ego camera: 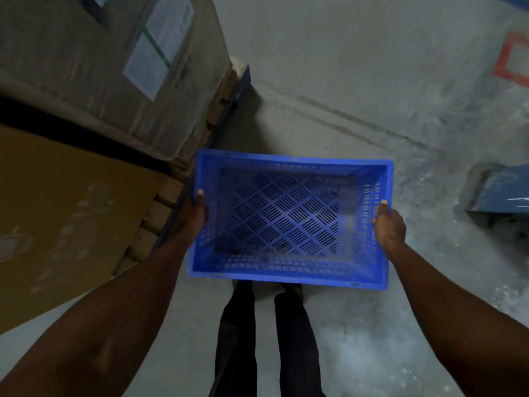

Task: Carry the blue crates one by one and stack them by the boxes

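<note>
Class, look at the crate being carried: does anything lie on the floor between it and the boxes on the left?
Nothing visible does. The blue crate, gripped by the left hand and right hand, already hangs beside the cardboard boxes on their pallet. The concrete floor ahead looks bare.

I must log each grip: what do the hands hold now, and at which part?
Both hold the blue crate by its short sides: left hand and right hand, thumbs over the rim.

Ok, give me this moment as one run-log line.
phase: carrying | object: blue crate, empty, off floor | left hand: gripping left rim | right hand: gripping right rim | boxes: to the left
</note>
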### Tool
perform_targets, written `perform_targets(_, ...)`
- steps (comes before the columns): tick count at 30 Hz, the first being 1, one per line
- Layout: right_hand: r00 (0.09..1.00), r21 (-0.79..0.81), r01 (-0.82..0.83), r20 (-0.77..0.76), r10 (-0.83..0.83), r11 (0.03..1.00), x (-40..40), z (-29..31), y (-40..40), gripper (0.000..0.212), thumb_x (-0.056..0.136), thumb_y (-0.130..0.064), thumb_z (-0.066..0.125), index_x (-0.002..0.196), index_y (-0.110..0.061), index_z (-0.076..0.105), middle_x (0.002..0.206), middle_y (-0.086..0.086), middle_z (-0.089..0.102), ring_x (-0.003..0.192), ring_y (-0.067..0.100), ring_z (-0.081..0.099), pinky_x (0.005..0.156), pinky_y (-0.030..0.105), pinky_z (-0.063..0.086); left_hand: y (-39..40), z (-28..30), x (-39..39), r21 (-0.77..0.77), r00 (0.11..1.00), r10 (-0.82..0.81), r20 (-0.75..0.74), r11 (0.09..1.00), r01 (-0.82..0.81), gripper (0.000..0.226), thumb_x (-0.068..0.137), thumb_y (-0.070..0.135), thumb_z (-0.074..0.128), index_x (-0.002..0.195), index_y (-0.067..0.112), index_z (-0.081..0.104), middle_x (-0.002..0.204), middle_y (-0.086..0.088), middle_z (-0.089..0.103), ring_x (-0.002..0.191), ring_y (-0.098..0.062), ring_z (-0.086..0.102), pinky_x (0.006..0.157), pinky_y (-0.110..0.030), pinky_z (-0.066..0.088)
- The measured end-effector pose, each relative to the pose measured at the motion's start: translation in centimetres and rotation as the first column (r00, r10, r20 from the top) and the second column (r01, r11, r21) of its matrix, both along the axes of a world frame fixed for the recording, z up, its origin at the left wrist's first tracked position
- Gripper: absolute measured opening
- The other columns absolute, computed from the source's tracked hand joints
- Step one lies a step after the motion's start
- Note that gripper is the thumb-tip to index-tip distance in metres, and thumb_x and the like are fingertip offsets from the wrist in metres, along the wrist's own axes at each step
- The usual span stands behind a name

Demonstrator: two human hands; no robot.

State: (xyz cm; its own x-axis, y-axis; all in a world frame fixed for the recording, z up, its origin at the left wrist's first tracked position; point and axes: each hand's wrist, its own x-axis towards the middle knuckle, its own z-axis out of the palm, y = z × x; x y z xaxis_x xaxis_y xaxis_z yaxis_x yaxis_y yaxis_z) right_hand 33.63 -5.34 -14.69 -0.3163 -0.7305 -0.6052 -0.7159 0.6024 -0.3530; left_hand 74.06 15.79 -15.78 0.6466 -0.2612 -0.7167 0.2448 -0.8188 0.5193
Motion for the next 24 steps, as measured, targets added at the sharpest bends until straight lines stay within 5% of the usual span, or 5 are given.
perform_targets(4,0.975,0.059,0.074,0.207,-0.085,0.996,-0.3,1.4,-0.4,0.063,0.097,-0.067,0.032,0.079,-0.013,0.056,0.070,0.014,0.058,0.049,0.024,0.049,0.052,0.034,0.046,-0.3,0.8,-0.5,-0.111,0.993,0.077,-0.091,0.990,-0.086,0.044,0.102,0.047,0.044,0.069,0.018,0.052,0.044,0.007,0.052,0.039,-0.008,0.046,0.047,-0.023,0.038)
perform_targets(9,0.912,0.078,0.099,0.391,-0.121,0.992,-1.8,6.4,0.0,0.061,0.092,-0.072,0.040,0.080,-0.014,0.054,0.065,0.010,0.053,0.046,0.020,0.057,0.048,0.032,0.053,0.6,6.7,-0.7,-0.157,0.993,0.084,-0.078,0.983,-0.096,0.041,0.103,0.045,0.041,0.075,0.018,0.051,0.060,-0.001,0.050,0.034,-0.004,0.042,0.038,-0.018,0.035)
perform_targets(13,0.830,0.134,0.082,0.540,-0.142,0.988,-1.7,14.4,0.5,0.077,0.058,-0.089,0.054,0.081,-0.015,0.052,0.051,0.000,0.051,0.036,0.018,0.052,0.037,0.026,0.046,2.7,14.0,-0.4,-0.191,0.997,0.068,-0.045,0.979,-0.076,0.044,0.102,0.050,0.042,0.078,0.016,0.056,0.062,-0.003,0.052,0.035,-0.007,0.045,0.045,-0.023,0.038)
perform_targets(18,0.832,0.007,-0.079,0.551,0.062,0.997,-0.6,24.3,1.1,0.057,0.091,-0.070,0.038,0.085,-0.015,0.054,0.053,-0.002,0.048,0.036,0.015,0.043,0.037,0.023,0.039,6.7,24.2,-0.5,-0.272,0.986,0.134,-0.098,0.950,-0.156,0.053,0.093,0.067,0.043,0.082,0.018,0.060,0.064,-0.002,0.053,0.045,-0.016,0.043,0.048,-0.027,0.038)
perform_targets(24,0.820,-0.129,-0.207,0.517,0.244,0.970,1.8,32.5,1.1,0.071,0.078,-0.085,0.036,0.083,-0.017,0.054,0.057,0.001,0.045,0.035,0.013,0.040,0.036,0.024,0.034,12.0,34.1,-2.2,-0.388,0.964,0.212,-0.163,0.884,-0.260,0.054,0.093,0.069,0.039,0.088,0.019,0.060,0.065,0.001,0.050,0.048,-0.015,0.043,0.046,-0.026,0.039)
